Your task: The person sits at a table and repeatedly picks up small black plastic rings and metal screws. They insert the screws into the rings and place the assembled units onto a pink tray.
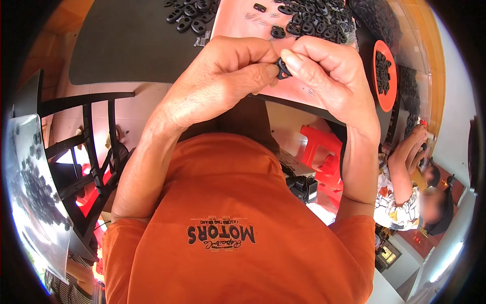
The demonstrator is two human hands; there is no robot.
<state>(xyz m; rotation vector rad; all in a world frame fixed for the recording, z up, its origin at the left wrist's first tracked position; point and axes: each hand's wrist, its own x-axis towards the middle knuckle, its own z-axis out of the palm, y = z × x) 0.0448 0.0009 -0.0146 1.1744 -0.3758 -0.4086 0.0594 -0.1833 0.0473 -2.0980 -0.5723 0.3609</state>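
Observation:
A small black plastic cord lock is pinched between my two hands above the near edge of the pink sheet. My left hand grips it from the left, thumb pressed against the bent forefinger. From the other side, my right hand closes thumb and forefinger on its upper end. The fingers cover much of the piece. Beyond my hands lies a heap of black cord locks on the sheet, with small metal springs scattered to its left.
More cord locks and springs lie on the black table. An orange-red dish of small black parts stands right. Around are a black chair, red stool and clear bag. Another person sits far right.

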